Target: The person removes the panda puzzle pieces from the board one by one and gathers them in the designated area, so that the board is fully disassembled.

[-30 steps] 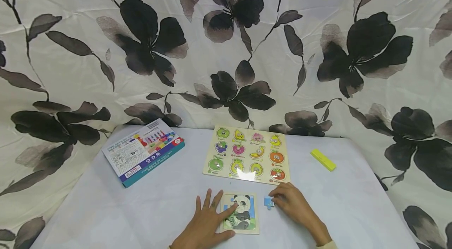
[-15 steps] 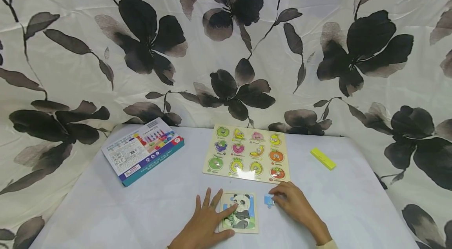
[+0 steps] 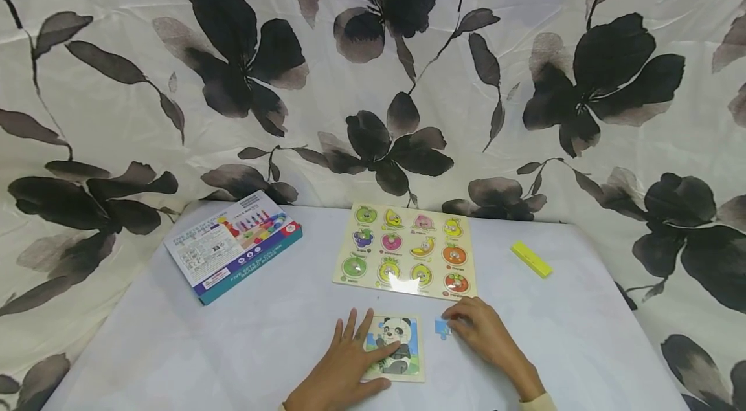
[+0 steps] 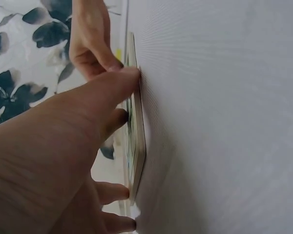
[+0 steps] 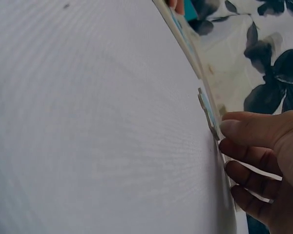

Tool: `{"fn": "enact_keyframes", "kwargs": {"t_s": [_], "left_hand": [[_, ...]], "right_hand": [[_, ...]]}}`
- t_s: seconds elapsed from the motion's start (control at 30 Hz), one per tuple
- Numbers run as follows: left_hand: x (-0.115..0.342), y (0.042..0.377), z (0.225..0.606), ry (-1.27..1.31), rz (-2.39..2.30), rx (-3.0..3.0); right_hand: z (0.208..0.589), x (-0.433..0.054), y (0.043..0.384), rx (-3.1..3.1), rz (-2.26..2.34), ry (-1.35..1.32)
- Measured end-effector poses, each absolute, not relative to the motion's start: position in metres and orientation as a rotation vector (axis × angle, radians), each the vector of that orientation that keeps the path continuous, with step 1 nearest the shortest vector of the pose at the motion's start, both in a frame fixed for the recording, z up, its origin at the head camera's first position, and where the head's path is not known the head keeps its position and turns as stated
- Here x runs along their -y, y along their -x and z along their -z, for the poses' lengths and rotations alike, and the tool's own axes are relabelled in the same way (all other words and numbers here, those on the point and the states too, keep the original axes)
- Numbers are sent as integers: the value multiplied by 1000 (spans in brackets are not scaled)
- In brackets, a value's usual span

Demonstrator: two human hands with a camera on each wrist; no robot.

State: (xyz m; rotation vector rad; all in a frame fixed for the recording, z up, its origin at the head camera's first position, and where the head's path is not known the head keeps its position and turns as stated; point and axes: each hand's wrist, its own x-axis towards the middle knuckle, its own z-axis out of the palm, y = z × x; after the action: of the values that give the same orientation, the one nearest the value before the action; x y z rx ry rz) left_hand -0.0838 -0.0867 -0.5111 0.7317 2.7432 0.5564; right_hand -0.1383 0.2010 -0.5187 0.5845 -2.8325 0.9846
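A small square wooden panda puzzle lies flat on the white-covered table in front of me. My left hand rests across its left side, fingers spread; one fingertip sits over the panda's body and the thumb is at the lower edge. In the left wrist view the puzzle's pale rim shows edge-on beneath that hand. Just right of the puzzle, my right hand pinches a blue jigsaw piece by its right end. The right wrist view shows this piece low over the cloth, at the thumb and index tips.
Behind the puzzle lies a wooden fruit board. A boxed set with a teal side stands back left. Toward the right is a yellow bar. A floral curtain hangs behind the table.
My left hand has shifted slightly right over the puzzle, its fingertip moving from beside the panda's face down to its body. The right hand stays at the blue piece. The head view has tilted slightly.
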Motion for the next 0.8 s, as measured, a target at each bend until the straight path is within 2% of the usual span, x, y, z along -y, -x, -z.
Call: {"fn": "enact_keyframes", "kwargs": {"t_s": [0.33,0.8], "left_hand": [[87,86,510,-754,-508,-2738],[91,88,513,-853,-492,-2750]], "right_hand": [[508,-163,143,2781,-1227,-674],[518,-107,152,2790,-992,-1016]]}}
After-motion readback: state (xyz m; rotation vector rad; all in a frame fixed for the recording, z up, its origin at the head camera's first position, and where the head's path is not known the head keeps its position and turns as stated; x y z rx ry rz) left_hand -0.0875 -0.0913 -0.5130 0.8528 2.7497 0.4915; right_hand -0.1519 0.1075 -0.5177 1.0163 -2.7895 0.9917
